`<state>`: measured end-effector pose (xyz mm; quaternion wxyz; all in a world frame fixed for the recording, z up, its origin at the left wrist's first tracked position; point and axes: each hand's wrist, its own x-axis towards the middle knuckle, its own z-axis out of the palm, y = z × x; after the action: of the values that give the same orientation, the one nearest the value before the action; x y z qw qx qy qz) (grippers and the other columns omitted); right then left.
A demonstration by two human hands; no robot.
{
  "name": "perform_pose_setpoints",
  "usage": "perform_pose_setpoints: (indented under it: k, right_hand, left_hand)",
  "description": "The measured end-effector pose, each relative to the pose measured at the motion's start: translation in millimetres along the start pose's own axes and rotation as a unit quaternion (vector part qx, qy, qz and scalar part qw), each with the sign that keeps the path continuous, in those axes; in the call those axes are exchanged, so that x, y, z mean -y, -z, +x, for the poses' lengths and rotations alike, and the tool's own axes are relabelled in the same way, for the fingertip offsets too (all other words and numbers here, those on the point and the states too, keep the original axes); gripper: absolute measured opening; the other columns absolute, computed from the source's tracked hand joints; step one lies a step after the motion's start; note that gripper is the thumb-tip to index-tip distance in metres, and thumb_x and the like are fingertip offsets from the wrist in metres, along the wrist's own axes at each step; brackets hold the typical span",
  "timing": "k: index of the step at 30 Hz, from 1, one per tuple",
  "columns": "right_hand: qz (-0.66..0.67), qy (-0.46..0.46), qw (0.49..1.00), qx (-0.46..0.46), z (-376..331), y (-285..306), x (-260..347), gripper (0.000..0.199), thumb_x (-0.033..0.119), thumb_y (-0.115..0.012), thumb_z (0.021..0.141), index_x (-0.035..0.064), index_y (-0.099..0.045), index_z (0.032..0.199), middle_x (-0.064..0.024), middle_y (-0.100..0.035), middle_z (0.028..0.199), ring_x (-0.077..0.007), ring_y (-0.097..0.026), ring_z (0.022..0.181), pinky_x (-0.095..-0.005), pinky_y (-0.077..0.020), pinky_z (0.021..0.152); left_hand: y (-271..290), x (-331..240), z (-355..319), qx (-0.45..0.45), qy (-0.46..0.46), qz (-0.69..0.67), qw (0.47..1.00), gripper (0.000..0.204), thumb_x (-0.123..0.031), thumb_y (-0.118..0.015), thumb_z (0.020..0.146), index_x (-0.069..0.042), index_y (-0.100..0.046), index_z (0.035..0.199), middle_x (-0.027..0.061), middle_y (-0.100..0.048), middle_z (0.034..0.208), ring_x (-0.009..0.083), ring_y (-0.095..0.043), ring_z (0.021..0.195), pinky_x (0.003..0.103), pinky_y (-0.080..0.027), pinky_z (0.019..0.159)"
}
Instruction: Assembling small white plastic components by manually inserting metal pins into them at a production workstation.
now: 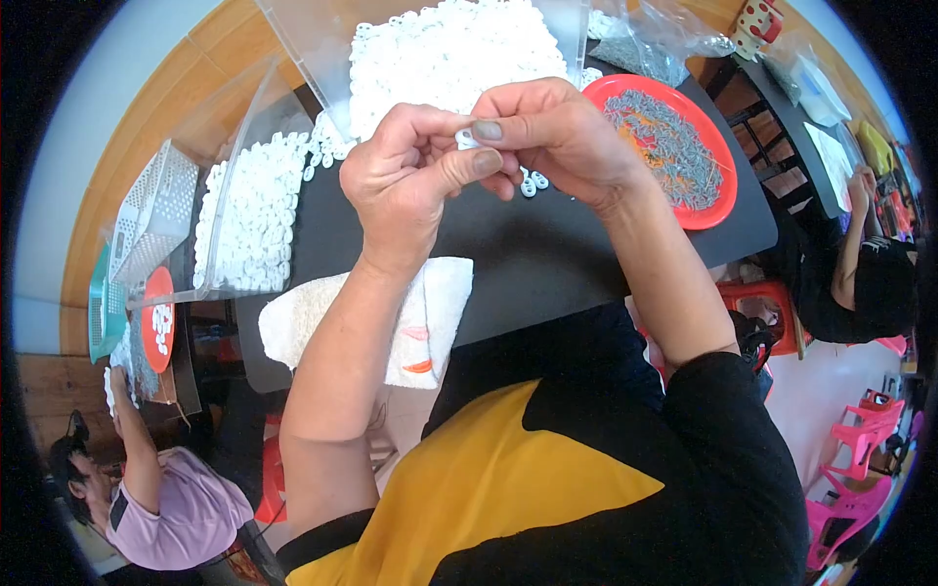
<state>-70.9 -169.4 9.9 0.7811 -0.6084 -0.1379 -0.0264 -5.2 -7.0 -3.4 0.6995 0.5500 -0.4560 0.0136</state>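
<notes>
Above the dark table (528, 254), my left hand (405, 171) and my right hand (562, 137) meet, thumbs and fingertips pinched together. Between them sits a small white plastic clip (467, 141), mostly covered by the fingers. Just beyond, a clear plastic bin (318, 73) holds a big heap of similar white clips (454, 54). A few loose clips (531, 184) lie on the table below my right hand. To the right of that hand, a red plate (721, 146) carries many thin grey nails (664, 137).
A second clear bin (230, 195) of clips stands at left, beside a white perforated basket (154, 210). A folded towel (440, 303) lies at the near table edge. At far left a person in lilac (176, 513) works; another person (879, 283) sits at right. Pink chairs (865, 435) stand behind.
</notes>
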Motion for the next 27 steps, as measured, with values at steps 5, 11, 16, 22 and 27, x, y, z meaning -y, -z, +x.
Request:
perform_pose_setpoints:
  k: [5, 11, 16, 22, 27]
  right_hand:
    - [0.022, -0.003, 1.0, 0.018, 3.7, 4.9, -7.3, 0.022, 0.022, -0.064, 0.088, 0.0026, -0.063, 0.079, -0.0018, -0.057, 0.062, -0.0104, -0.057, 0.054, -0.0189, -0.0408, 0.049]
    - [0.032, -0.021, 0.999, 0.003, 3.5, -2.9, -2.0, 0.021, 0.022, -0.062, 0.09, 0.0024, -0.062, 0.081, -0.0017, -0.057, 0.063, -0.0113, -0.058, 0.056, -0.0202, -0.0409, 0.052]
    - [-0.011, -0.017, 0.998, -0.061, 3.5, 4.6, -2.1, 0.022, 0.022, -0.06, 0.091, 0.0026, -0.062, 0.082, -0.0018, -0.056, 0.063, -0.0124, -0.058, 0.056, -0.0208, -0.0412, 0.053]
    - [-0.032, -0.005, 0.997, -0.064, 2.7, 8.8, -2.0, 0.022, 0.022, -0.059, 0.092, 0.0027, -0.062, 0.08, -0.0022, -0.056, 0.063, -0.0119, -0.057, 0.056, -0.0221, -0.0426, 0.054]
    - [-0.06, -0.004, 0.995, -0.079, 2.3, 8.2, -1.0, 0.022, 0.022, -0.058, 0.092, 0.0035, -0.062, 0.08, -0.0017, -0.056, 0.063, -0.012, -0.058, 0.058, -0.022, -0.0436, 0.055]
  left_hand:
    - [-3.6, -2.1, 1.5, -0.012, 0.03, -0.075, 0.997, 0.014, -0.002, -0.075, 0.077, -0.001, -0.062, 0.083, 0.0067, -0.066, 0.07, 0.0073, -0.057, 0.054, 0.017, -0.042, 0.046]
    - [1.5, 4.7, 2.6, -0.027, 0.05, -0.063, 0.996, 0.015, -0.001, -0.075, 0.077, -0.001, -0.063, 0.085, 0.005, -0.066, 0.072, 0.0051, -0.055, 0.057, 0.017, -0.037, 0.045]
    - [-5.3, 3.6, 4.9, -0.062, 0.099, -0.071, 0.991, 0.017, -0.001, -0.076, 0.076, -0.002, -0.066, 0.089, 0.001, -0.063, 0.069, 0.003, -0.05, 0.056, 0.017, -0.037, 0.046]
    - [0.0, 9.8, 4.1, -0.034, 0.063, -0.006, 0.997, 0.024, -0.001, -0.077, 0.074, -0.002, -0.067, 0.096, -0.0013, -0.059, 0.068, 0.0027, -0.049, 0.057, 0.017, -0.038, 0.049]
    - [-2.4, 8.2, 4.1, -0.028, 0.02, 0.049, 0.998, 0.023, -0.001, -0.077, 0.074, -0.002, -0.067, 0.095, -0.0023, -0.059, 0.069, 0.0032, -0.051, 0.06, 0.016, -0.039, 0.053]
